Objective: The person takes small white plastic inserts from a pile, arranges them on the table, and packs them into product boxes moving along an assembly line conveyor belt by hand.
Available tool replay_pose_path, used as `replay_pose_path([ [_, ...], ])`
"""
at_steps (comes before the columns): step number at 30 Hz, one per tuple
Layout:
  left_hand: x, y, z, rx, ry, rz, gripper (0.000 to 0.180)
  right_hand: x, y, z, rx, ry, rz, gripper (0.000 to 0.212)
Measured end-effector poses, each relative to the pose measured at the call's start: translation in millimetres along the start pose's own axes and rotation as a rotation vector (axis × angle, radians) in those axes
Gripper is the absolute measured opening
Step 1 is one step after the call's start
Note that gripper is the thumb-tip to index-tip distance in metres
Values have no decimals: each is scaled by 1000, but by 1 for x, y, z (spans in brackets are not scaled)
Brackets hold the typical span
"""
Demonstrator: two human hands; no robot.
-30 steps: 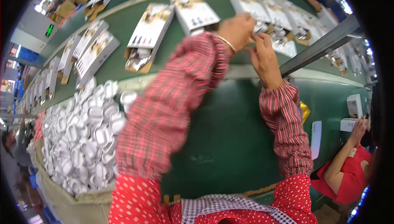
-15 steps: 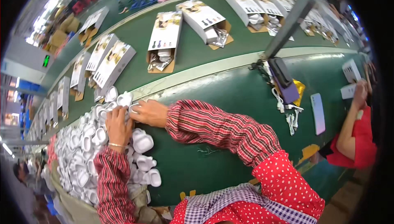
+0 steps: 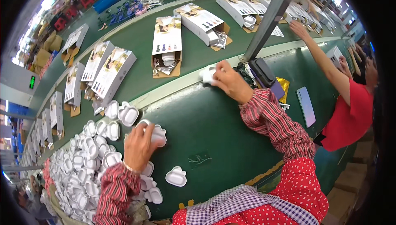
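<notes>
Now my left hand (image 3: 138, 146) closes on a white paw-shaped plastic piece (image 3: 158, 134) at lower left of the frame, beside the heap of them (image 3: 82, 163); my right hand (image 3: 231, 82) grips another white piece (image 3: 207, 75) at centre top, near the green belt (image 3: 140, 56).

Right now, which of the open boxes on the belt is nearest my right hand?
The open box lying lengthwise just beyond the pale rail, left of your right hand. The next open box lies farther up the belt, tilted.
</notes>
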State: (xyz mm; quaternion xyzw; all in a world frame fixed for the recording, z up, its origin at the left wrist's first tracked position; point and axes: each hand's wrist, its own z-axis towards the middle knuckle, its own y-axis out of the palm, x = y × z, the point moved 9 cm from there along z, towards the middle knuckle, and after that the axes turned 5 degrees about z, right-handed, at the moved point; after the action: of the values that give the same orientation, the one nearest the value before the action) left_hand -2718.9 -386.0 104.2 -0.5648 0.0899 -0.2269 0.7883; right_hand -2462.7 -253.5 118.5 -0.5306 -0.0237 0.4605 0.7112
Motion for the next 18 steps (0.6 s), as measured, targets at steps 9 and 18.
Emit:
replay_pose_path([
  [9,4,-16,-42,-32,321,57,28,99,-17,97,111,716,-647,25],
  [18,-1,-3,79,154,414,81,20,-8,-5,99,313,334,-511,22],
])
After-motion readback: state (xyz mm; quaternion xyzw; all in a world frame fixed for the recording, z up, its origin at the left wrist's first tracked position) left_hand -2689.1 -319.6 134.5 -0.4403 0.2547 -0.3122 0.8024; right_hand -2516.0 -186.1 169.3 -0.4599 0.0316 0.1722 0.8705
